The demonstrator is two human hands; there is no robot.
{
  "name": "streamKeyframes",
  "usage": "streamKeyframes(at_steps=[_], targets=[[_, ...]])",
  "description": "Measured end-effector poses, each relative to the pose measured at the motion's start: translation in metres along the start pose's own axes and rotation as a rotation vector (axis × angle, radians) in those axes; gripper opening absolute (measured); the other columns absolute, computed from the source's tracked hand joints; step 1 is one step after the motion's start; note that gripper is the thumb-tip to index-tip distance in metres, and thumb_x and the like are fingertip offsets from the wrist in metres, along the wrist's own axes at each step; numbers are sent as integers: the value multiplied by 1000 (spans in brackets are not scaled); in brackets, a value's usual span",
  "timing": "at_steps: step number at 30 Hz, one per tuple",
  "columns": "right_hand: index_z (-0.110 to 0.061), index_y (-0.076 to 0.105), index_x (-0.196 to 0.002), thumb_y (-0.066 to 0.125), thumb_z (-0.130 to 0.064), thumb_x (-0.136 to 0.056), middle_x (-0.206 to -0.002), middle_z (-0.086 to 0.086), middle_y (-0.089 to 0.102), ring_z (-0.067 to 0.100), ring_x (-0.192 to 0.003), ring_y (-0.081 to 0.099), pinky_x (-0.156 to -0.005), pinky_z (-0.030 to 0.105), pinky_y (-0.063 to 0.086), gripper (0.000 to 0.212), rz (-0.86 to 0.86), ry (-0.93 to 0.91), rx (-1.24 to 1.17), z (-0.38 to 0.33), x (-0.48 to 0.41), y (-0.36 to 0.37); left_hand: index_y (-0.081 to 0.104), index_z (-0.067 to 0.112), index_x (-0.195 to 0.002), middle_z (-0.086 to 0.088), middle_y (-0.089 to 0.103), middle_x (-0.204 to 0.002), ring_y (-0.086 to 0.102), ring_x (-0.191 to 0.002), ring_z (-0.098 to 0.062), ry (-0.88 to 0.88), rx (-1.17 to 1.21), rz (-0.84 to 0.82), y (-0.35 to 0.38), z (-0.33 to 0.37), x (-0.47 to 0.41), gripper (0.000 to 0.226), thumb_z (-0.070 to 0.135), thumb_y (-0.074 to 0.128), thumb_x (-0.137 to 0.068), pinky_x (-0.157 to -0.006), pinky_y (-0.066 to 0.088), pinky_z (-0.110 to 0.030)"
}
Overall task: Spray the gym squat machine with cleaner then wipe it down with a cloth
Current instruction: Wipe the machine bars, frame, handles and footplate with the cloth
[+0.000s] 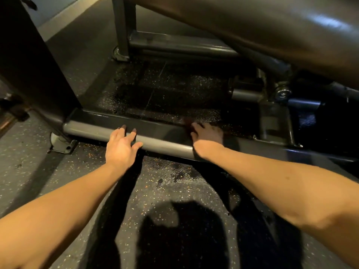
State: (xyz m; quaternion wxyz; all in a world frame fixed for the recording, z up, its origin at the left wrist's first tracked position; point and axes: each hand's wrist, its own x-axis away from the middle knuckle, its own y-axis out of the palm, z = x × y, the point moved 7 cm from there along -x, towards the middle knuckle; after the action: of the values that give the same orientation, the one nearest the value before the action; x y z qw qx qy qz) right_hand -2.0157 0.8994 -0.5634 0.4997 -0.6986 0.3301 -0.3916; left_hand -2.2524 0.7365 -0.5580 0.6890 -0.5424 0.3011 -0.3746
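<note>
Looking down at the low frame of the squat machine (174, 45), filling the view from 9 o'clock round through 12 to 3 o'clock. Across the middle, from 9 o'clock down toward 4 o'clock, its grey base rail (91, 132), lying on the speckled rubber floor (171, 191).

Just toward 9 o'clock from the centre, on the near edge of this rail, the left hand (122, 145): laid flat, fingers straight and a little spread, thumb out to the side, holding nothing. Just toward 3 o'clock from the centre, on the same rail, the right hand (206, 135): reaching over the top to the far side, but sunk in deep shadow. Not possible to tell how much curled there, nor whether gripping anything. Both hands near each other, not touching.

At 9 to 10 o'clock, a dark upright post (38, 74) joined to the rail's end, with a metal foot bracket (62, 146) below it at 8 o'clock. At 1 o'clock, a big glossy padded surface (252, 26), tilted over the frame.
</note>
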Motion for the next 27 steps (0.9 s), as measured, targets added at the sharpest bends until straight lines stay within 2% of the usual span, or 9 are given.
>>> streamKeyframes(at_steps=[4,7,9,12,15,17,20,24,27], targets=[[-37,23,-161,39,-43,-109,-165,12,27,37,-153,19,-124,48,13,55,-91,-283,69,-56,7,10,64,8,-137,-25,49,-150,44,-136,-42,27,-21,56,-3,8,-1,53,41,69,-96,-116,35,-54],[-35,22,-163,39,-41,-109,-168,10,21,34,-156,12,-124,46,12,56,-63,-376,71,-35,19,7,72,5,-124,-27,57,-139,54,-120,-46,98,-38,66,3,28,-1,46,35,78,-89,-106,43,-57],[-33,27,-162,39,-41,-108,-169,8,23,32,-157,12,-125,46,14,56,-15,-389,27,0,34,7,74,6,-121,-25,59,-138,55,-117,-47,146,-20,57,5,46,2,44,34,80,-88,-103,44,-57],[-29,43,-156,39,-42,-103,-164,6,37,31,-155,24,-122,52,30,55,157,-354,-32,64,69,1,71,10,-128,-20,57,-143,52,-120,-44,182,5,45,8,67,6,47,37,77,-90,-104,42,-54],[-21,50,-150,57,-26,-100,-157,12,47,36,-151,32,-118,56,35,52,256,-411,8,107,103,0,69,13,-133,-15,55,-147,48,-124,-40,158,19,39,9,71,7,50,41,74,-92,-106,39,-52],[-19,51,-149,67,-18,-93,-155,14,48,40,-150,33,-119,58,34,58,279,-412,28,110,110,1,68,16,-134,-12,55,-148,47,-125,-39,158,12,37,7,69,6,50,44,73,-92,-106,38,-52],[-23,51,-150,74,-16,-88,-157,13,46,39,-151,33,-122,57,30,66,278,-442,63,83,100,8,67,20,-136,-9,54,-149,47,-127,-37,166,2,15,4,68,5,50,45,71,-93,-106,38,-51],[-23,57,-147,76,-17,-86,-157,14,47,41,-149,35,-124,51,22,65,265,-634,57,4,70,19,67,21,-136,-9,55,-148,46,-129,-36,149,-43,-1,1,59,4,49,45,71,-93,-107,36,-51],[-26,54,-149,75,-16,-87,-161,11,42,37,-153,28,-125,46,14,66,223,-673,44,-44,58,27,65,17,-138,-11,53,-150,44,-132,-38,97,-65,10,-1,44,4,52,43,70,-94,-107,37,-54]])
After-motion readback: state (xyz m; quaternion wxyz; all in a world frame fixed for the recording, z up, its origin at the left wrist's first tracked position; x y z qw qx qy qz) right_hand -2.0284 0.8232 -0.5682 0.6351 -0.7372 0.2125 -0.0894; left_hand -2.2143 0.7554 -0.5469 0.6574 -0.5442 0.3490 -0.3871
